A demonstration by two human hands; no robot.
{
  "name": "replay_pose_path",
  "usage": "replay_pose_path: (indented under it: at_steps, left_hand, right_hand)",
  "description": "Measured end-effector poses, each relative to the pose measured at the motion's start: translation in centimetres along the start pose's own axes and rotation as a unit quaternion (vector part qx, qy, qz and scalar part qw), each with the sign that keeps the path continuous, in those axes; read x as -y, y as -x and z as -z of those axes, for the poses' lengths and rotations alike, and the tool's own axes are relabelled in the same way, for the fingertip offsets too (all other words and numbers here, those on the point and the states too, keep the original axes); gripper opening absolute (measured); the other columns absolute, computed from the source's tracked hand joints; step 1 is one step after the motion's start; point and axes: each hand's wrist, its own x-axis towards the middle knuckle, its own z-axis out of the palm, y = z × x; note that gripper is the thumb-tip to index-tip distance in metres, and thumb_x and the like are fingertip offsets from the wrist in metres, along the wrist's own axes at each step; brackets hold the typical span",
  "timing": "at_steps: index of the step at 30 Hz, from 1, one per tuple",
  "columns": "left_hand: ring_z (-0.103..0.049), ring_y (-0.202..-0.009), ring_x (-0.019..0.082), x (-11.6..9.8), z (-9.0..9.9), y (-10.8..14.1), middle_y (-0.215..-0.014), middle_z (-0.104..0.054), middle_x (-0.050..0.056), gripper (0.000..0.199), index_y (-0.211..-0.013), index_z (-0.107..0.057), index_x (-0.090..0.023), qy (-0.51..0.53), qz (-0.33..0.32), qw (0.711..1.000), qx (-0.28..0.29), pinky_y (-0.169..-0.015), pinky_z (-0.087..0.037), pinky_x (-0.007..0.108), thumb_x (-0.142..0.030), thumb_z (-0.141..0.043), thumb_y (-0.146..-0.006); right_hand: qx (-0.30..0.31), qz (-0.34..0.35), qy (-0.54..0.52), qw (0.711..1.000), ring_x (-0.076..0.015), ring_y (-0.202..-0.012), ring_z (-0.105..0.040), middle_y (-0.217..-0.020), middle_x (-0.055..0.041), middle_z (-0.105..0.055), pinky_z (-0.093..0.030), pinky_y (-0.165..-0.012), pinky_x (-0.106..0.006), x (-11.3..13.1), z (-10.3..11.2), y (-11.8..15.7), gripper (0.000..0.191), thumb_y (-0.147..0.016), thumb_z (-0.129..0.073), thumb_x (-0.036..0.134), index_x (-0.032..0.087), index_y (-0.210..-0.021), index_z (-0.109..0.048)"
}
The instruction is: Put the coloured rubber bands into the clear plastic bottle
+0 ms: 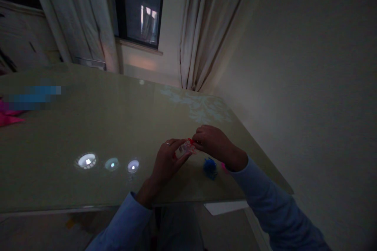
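Note:
Above the table, my left hand (169, 160) is closed around a small clear container (184, 148) with red on it. My right hand (210, 139) is closed too, its fingertips pinching a small red piece (190, 140) at the container's upper end. Whether that piece is joined to the container, I cannot tell. Below my right hand lies a blue spiky bundle (209, 168). A bit of a pink item (224, 168) shows beside my right wrist, which partly hides it.
The glossy table (103, 125) reflects several round lights. At its far left are a blurred-out blue item (35, 96) and a bright pink item (10, 119). A wall (309, 86) borders the right side; curtains (196, 27) and a window (141, 8) stand behind.

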Motion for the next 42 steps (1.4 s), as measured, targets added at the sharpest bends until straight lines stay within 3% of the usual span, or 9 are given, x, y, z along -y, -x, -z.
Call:
replay_pose_path:
  at_steps: [10, 18, 24, 29, 42]
  left_hand:
    - [-0.068, -0.081, 0.019, 0.0, 0.1, 0.2, -0.097, -0.074, 0.007, 0.033, -0.111, -0.071, -0.023, 0.003, 0.005, 1.000, -0.013, -0.066, -0.057, 0.029, -0.041, -0.072, -0.083]
    - [-0.069, -0.084, 0.019, 0.2, -0.1, 0.4, -0.101, -0.075, 0.008, 0.034, -0.108, -0.071, -0.021, 0.049, 0.027, 0.998, -0.014, -0.063, -0.057, 0.027, -0.043, -0.073, -0.082]
    - [-0.070, -0.087, 0.019, 0.1, -0.1, 0.5, -0.103, -0.075, 0.008, 0.034, -0.108, -0.070, -0.022, 0.090, 0.051, 0.995, -0.010, -0.069, -0.058, 0.028, -0.043, -0.074, -0.082]
    - [-0.072, -0.088, 0.020, -0.3, 0.1, 0.3, -0.101, -0.076, 0.008, 0.034, -0.105, -0.071, -0.021, 0.089, 0.035, 0.995, -0.018, -0.074, -0.058, 0.032, -0.044, -0.075, -0.080]
    - [-0.072, -0.091, 0.021, -0.5, 0.4, 0.1, -0.103, -0.077, 0.007, 0.035, -0.106, -0.071, -0.022, 0.104, 0.028, 0.994, -0.025, -0.080, -0.058, 0.034, -0.044, -0.075, -0.080]
  right_hand:
    - [0.011, 0.017, -0.117, 0.993, -0.0134, -0.068, -0.056, -0.073, -0.0057, -0.070, -0.031, -0.063, -0.026, -0.8, -0.3, -1.0, 0.015, -0.087, -0.066, 0.019, 0.015, -0.079, -0.078]
    - [0.043, 0.016, -0.258, 0.965, -0.0101, -0.059, -0.052, -0.062, -0.0017, -0.067, -0.033, -0.060, -0.022, -1.6, -0.6, -1.8, 0.019, -0.083, -0.062, 0.013, 0.013, -0.080, -0.081]
    - [0.083, 0.035, -0.349, 0.933, -0.0097, -0.058, -0.050, -0.058, 0.0015, -0.059, -0.034, -0.059, -0.021, -2.1, 0.2, -1.5, 0.023, -0.085, -0.059, 0.020, 0.011, -0.082, -0.080]
    - [0.089, 0.046, -0.373, 0.922, -0.0098, -0.058, -0.047, -0.058, 0.0023, -0.054, -0.033, -0.056, -0.021, -2.6, 0.4, -1.1, 0.028, -0.088, -0.057, 0.027, 0.010, -0.083, -0.079]
    - [0.078, 0.031, -0.415, 0.906, -0.0101, -0.057, -0.051, -0.062, 0.0004, -0.064, -0.034, -0.054, -0.021, -3.2, 0.0, -0.9, 0.031, -0.087, -0.065, 0.038, 0.012, -0.090, -0.081]
